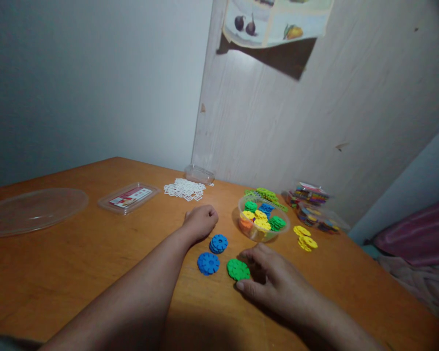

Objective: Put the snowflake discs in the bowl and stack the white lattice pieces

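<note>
My left hand (200,222) rests on the table as a loose fist, with nothing showing in its curled fingers. Just in front of it are two small stacks of blue notched discs, one upper stack (218,243) and one lower stack (208,263). My right hand (269,278) spans a stack of green notched discs (238,269), thumb at the near edge and fingertips at the far edge. Beyond that hand stands a clear round tub (281,233) holding green, blue, yellow and orange discs.
Yellow discs (305,239) lie right of the tub, lime-green pieces (266,195) behind it. Clear packs (309,195) sit at the right back. White square pieces (185,189), a clear box (199,174), a labelled lid (129,198) and an oval lid (36,212) spread leftward on the wooden table (131,258).
</note>
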Demonstrator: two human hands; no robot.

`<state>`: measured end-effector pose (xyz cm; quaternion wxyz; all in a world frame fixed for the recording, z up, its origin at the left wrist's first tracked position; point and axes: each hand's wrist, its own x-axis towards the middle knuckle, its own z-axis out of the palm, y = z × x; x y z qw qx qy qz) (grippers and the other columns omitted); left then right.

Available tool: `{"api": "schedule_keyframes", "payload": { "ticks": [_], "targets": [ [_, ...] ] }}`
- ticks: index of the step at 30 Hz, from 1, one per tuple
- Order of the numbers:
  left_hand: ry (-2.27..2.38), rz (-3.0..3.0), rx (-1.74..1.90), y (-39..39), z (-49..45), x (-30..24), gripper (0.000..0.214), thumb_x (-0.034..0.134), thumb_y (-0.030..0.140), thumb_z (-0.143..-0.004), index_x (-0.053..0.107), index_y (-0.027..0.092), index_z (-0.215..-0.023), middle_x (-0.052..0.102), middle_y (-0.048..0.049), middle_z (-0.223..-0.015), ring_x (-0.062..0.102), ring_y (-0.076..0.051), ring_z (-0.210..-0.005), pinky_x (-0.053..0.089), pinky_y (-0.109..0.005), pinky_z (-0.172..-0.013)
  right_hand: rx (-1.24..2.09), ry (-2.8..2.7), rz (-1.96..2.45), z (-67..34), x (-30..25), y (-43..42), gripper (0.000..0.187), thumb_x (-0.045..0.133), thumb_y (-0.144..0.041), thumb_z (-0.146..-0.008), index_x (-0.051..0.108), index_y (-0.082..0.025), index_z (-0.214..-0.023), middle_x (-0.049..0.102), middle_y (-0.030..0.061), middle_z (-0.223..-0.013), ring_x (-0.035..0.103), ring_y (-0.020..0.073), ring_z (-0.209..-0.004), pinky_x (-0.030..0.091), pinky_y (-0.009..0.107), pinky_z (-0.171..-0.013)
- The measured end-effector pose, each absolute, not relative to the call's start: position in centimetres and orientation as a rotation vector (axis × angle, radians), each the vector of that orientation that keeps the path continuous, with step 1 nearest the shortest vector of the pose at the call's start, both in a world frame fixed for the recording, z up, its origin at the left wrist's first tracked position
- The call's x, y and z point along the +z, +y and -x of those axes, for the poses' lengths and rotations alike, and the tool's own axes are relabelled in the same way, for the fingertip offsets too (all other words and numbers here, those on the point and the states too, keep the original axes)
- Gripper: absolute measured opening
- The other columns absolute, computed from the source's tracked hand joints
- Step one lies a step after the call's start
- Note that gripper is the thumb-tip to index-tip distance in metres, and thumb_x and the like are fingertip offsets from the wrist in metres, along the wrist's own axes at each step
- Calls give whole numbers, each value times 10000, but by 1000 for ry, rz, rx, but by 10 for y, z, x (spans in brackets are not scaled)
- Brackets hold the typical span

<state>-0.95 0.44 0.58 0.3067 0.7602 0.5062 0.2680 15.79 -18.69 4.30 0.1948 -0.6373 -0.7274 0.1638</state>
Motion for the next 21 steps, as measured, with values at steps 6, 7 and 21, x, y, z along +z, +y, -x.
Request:
{"api": "schedule_keyframes", "payload": {
  "ticks": [6,7,21],
  "targets": [
    [1350,-2021,714,4,9,6,156,535,317,-800,651,223,-753,697,6,-711,614,-174,-727,377,-256,-625,443,-2081,1796,-158,43,-187,174,656,-240,-767,652,-207,-937,603,26,-898,532,163,-796,381,274,-671],
    [1350,-2013,713,4,9,5,156,534,317,-801,650,224,-754,694,7,-703,615,-174,-726,380,-256,-625,438,-2077,1801,-158,43,-188,177,653,-230,-759,646,-207,-934,602,24,-892,528,161,-787,377,271,-664],
    [1348,-2033,736,7,9,1,125,551,301,-790,648,230,-755,696,10,-732,615,-172,-736,378,-255,-642,388,-2048,1711,-171,62,-192,193,627,-243,-788,603,-244,-980,642,20,-940,571,174,-809,433,281,-683]
  ]
}}
